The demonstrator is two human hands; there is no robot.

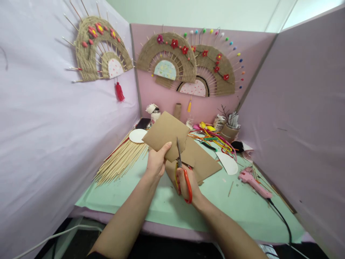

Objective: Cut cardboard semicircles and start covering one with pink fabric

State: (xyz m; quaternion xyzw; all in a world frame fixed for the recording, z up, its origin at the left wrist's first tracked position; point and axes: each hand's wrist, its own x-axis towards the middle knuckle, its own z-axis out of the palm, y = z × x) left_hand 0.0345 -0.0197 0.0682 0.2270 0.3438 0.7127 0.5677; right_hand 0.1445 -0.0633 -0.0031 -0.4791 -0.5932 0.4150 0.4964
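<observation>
My left hand (156,160) grips a square piece of brown cardboard (168,131) by its lower edge, thumb on top, holding it tilted above the table. In my right hand (188,183) is a pair of scissors (188,187) with red-orange handles. The blades point up and away from me, and one lies across the cardboard near its right edge, which looks ragged. Beneath, on the green table cover, lies more brown cardboard (207,162), partly hidden by my hands and the held piece.
Thin wooden sticks (122,160) and a white disc (138,136) lie left. Rightward are a white half-disc (228,163), a pink glue gun (254,182) with a black cord, and coloured pipe cleaners (215,138). Twine-wrapped fans (167,54) hang on the partitions.
</observation>
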